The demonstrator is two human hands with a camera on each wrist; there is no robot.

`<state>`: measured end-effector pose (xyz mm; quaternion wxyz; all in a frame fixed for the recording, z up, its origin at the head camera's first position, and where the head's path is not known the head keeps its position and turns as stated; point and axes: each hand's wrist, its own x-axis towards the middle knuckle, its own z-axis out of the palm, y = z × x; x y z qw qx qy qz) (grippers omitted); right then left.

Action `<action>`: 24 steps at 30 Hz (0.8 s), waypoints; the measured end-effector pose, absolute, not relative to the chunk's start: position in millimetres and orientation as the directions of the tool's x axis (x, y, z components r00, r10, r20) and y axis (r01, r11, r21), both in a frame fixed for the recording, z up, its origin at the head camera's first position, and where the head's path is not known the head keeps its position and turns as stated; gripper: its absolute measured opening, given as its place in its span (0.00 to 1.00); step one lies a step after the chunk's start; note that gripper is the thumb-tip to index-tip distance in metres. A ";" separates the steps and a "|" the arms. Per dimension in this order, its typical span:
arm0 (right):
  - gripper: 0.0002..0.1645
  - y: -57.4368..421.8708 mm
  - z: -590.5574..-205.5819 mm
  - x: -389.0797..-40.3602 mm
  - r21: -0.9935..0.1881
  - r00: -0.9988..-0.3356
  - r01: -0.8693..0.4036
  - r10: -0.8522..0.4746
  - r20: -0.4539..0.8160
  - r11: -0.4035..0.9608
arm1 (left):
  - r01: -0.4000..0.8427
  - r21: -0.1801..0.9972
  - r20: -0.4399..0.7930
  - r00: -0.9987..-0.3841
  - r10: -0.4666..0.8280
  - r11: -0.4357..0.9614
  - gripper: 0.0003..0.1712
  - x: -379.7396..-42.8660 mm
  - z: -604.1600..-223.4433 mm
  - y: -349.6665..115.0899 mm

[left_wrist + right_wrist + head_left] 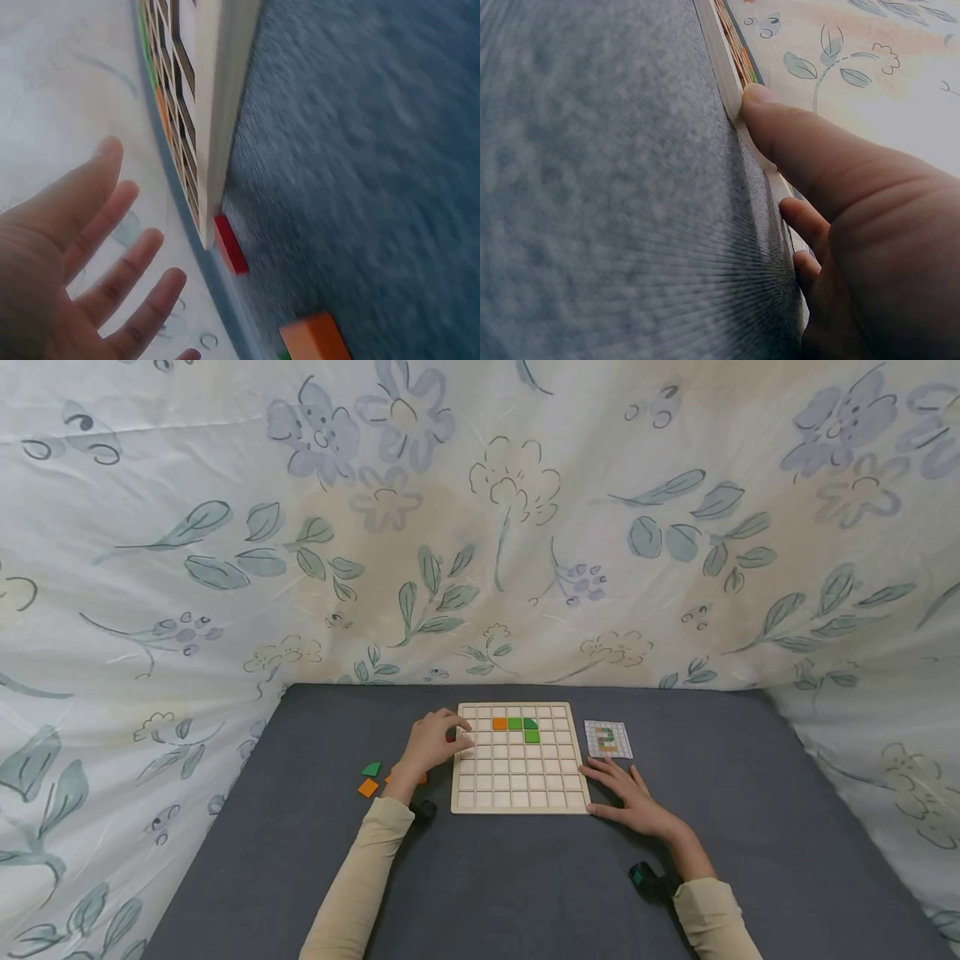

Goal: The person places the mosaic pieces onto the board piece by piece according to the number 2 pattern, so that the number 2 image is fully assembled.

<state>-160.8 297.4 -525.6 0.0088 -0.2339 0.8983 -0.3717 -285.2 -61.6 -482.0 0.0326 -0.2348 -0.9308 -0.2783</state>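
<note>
A light wooden grid board [520, 809] lies on the dark cloth. In its upper rows sit an orange square tile [499, 724], a green square tile [514, 724], a dark green rounded tile [530, 724] and, below that, another green tile [532, 737]. My left hand [431, 743] hovers at the board's upper left edge. The left wrist view shows its fingers spread, with nothing between them. A red tile [231, 246] lies against the board's side near that hand. My right hand [633, 799] rests at the right edge, thumb [780, 124] touching the rim, fingers extended.
Left of the board lie loose tiles, among them a green one [372, 769] and an orange one [367, 787], some partly behind my left wrist. A pattern card [608, 740] with a small coloured grid lies to the right. Flowered fabric [517, 635] hangs behind the table.
</note>
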 end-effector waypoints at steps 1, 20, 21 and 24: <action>0.38 297.3 -525.8 -160.6 -0.673 -0.892 -0.411 -0.424 0.157 0.615 | 0.448 0.501 0.188 -0.891 0.413 0.740 0.14 -284.5 -482.3 -63.9; 0.39 298.1 -527.9 -160.6 -0.680 -0.902 -0.390 -0.406 0.147 0.620 | 0.357 0.506 0.143 -0.932 0.332 0.785 0.17 -272.0 -485.6 -104.9; 0.39 298.1 -527.8 -160.6 -0.681 -0.902 -0.390 -0.406 0.147 0.620 | 0.353 0.508 0.140 -0.934 0.330 0.786 0.17 -271.3 -485.0 -107.2; 0.38 297.8 -527.7 -160.6 -0.682 -0.900 -0.393 -0.409 0.150 0.617 | 0.338 0.520 0.130 -0.939 0.318 0.784 0.18 -269.3 -484.1 -114.9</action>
